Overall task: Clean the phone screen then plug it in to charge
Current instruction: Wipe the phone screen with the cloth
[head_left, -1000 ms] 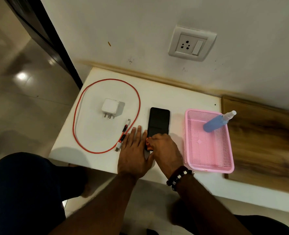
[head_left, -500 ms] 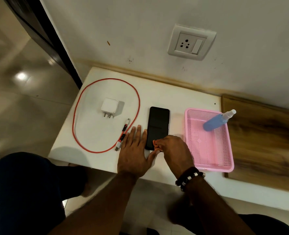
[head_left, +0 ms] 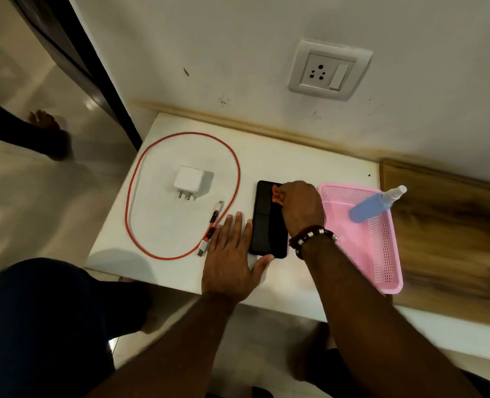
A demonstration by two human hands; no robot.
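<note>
Right hand (head_left: 301,206) — atop phone (head_left: 263,222)

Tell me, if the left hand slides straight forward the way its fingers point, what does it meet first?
Probably the red cable: the left hand lies flat beside the phone, fingers pointing toward the loop's right side.

Black phone (head_left: 266,222) flat on white bench (head_left: 309,156), screen up. Left hand (head_left: 232,262) spread flat just left of it, thumb against the near edge. Right hand (head_left: 301,208), beaded bracelet (head_left: 312,238) at the wrist, curled over the far end, gripping something small and orange (head_left: 275,194) on the glass. Red cable (head_left: 180,193) looped round white charger (head_left: 190,180). Blue spray bottle (head_left: 373,206) leaning in pink basket (head_left: 381,254). Wall socket (head_left: 328,70) above.
</note>
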